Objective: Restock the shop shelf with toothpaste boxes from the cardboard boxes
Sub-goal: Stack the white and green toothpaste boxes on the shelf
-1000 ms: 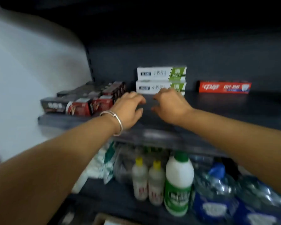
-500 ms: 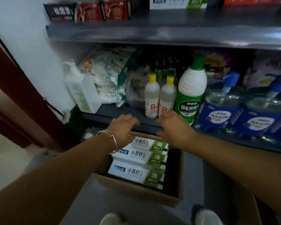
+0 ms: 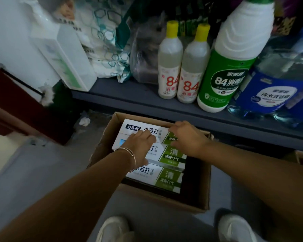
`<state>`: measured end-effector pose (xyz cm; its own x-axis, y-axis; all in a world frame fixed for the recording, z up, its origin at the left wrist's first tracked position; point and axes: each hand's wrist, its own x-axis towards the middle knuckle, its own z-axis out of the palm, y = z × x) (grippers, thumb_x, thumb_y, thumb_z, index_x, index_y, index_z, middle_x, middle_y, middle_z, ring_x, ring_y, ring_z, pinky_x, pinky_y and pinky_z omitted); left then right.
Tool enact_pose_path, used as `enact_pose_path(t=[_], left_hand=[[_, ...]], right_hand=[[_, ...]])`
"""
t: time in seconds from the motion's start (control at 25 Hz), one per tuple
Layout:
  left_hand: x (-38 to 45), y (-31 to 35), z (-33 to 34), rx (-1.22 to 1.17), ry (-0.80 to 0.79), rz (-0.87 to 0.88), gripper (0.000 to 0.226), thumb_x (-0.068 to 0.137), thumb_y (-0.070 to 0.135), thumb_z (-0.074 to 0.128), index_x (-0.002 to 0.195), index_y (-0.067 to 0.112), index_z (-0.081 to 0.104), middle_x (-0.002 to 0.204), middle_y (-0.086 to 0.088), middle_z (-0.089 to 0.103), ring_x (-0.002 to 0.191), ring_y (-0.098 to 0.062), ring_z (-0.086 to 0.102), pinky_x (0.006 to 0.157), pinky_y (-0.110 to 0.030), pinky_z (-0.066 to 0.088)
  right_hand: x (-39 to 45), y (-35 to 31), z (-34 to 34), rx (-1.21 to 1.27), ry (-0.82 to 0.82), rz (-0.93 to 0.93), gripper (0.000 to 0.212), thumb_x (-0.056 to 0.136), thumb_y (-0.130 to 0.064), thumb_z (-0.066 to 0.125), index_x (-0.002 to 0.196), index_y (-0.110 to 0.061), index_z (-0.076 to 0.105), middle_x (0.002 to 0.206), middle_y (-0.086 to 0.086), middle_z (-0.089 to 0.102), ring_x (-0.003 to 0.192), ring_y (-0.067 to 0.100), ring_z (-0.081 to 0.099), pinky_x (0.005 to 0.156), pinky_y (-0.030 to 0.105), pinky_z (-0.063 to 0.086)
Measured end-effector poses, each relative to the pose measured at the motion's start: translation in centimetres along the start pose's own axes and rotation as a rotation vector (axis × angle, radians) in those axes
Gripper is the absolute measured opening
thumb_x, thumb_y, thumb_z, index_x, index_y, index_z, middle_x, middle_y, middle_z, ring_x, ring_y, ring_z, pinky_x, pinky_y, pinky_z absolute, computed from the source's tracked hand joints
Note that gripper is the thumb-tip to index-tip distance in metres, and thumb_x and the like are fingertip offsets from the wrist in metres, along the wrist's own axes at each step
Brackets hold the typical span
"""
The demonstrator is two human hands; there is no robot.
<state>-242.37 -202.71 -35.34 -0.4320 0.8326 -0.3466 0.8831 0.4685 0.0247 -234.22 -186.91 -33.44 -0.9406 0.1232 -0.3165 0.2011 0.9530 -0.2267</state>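
Down on the floor, an open cardboard box [image 3: 196, 189] held three white-and-green toothpaste boxes [image 3: 162, 177] lying flat, printed 小苏打 and 清新口气; the farthest also read 舒焱健. Both hands lay on them: the left hand [image 3: 140, 147], a bangle [image 3: 131, 154] on its wrist, and the right hand [image 3: 187, 138], fingers bent over the farthest box's edge. Behind, the shelf [image 3: 126, 96] carried two yellow-capped bottles [image 3: 180, 67] marked 84 and a green bottle [image 3: 229, 67] labelled 84消毒.
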Motion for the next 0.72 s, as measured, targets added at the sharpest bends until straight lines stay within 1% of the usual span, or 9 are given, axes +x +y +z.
enact_pose_path(t=[0.12, 0.28, 0.44, 0.56, 0.64, 0.72], left_hand=[[0.1, 0.2, 0.3, 0.027, 0.022, -0.002, 0.069, 0.075, 0.029, 0.072, 0.133, 0.018, 0.036, 0.133, -0.002, 0.038, 0.119, -0.021, 0.037, 0.100, -0.030, 0.035], [0.2, 0.2, 0.2, 0.070, -0.027, 0.060, 0.072, 0.074, 0.027, 0.073, 0.134, 0.016, 0.036, 0.132, -0.003, 0.037, 0.118, -0.021, 0.036, 0.101, -0.032, 0.037], [-0.8, -0.8, 0.6, 0.046, -0.005, 0.084, 0.071, 0.076, 0.018, 0.070, 0.137, 0.017, 0.034, 0.133, -0.002, 0.038, 0.119, -0.019, 0.036, 0.101, -0.032, 0.037], [-0.8, -1.5, 0.6, 0.050, -0.019, 0.104, 0.068, 0.077, 0.020, 0.068, 0.136, 0.017, 0.035, 0.133, -0.002, 0.039, 0.119, -0.018, 0.037, 0.104, -0.031, 0.036], [-0.9, -1.8, 0.5, 0.031, -0.042, 0.123, 0.065, 0.079, 0.020, 0.066, 0.136, 0.018, 0.035, 0.133, -0.002, 0.040, 0.120, -0.018, 0.037, 0.104, -0.029, 0.034], [-1.2, -2.0, 0.6, 0.020, -0.068, 0.149, 0.065, 0.080, 0.016, 0.064, 0.138, 0.018, 0.034, 0.135, -0.002, 0.041, 0.122, -0.018, 0.037, 0.105, -0.028, 0.031]], right_hand=[[0.3, 0.0, 0.3, -0.005, -0.006, -0.006, 0.038, 0.091, -0.023, 0.055, 0.128, -0.012, 0.051, 0.128, 0.008, 0.049, 0.117, 0.025, 0.044, 0.098, 0.036, 0.042], [0.8, -0.3, 0.1, 0.003, 0.001, 0.007, 0.042, 0.090, -0.024, 0.054, 0.129, -0.011, 0.050, 0.128, 0.010, 0.049, 0.117, 0.026, 0.044, 0.098, 0.036, 0.041], [1.8, -1.7, 0.5, -0.040, 0.024, 0.033, 0.046, 0.089, -0.038, 0.056, 0.126, -0.012, 0.050, 0.127, 0.008, 0.050, 0.114, 0.027, 0.043, 0.094, 0.036, 0.041], [2.7, -3.1, 1.1, -0.120, 0.045, 0.087, 0.055, 0.086, -0.052, 0.056, 0.122, -0.010, 0.053, 0.123, 0.009, 0.049, 0.113, 0.028, 0.042, 0.092, 0.036, 0.037], [3.0, -3.6, 1.5, -0.149, 0.044, 0.106, 0.055, 0.085, -0.049, 0.060, 0.122, -0.009, 0.054, 0.124, 0.010, 0.046, 0.114, 0.028, 0.041, 0.095, 0.036, 0.035], [3.0, -3.9, 1.9, -0.165, 0.042, 0.115, 0.049, 0.084, -0.038, 0.065, 0.123, -0.010, 0.054, 0.126, 0.010, 0.046, 0.116, 0.027, 0.041, 0.097, 0.036, 0.035]])
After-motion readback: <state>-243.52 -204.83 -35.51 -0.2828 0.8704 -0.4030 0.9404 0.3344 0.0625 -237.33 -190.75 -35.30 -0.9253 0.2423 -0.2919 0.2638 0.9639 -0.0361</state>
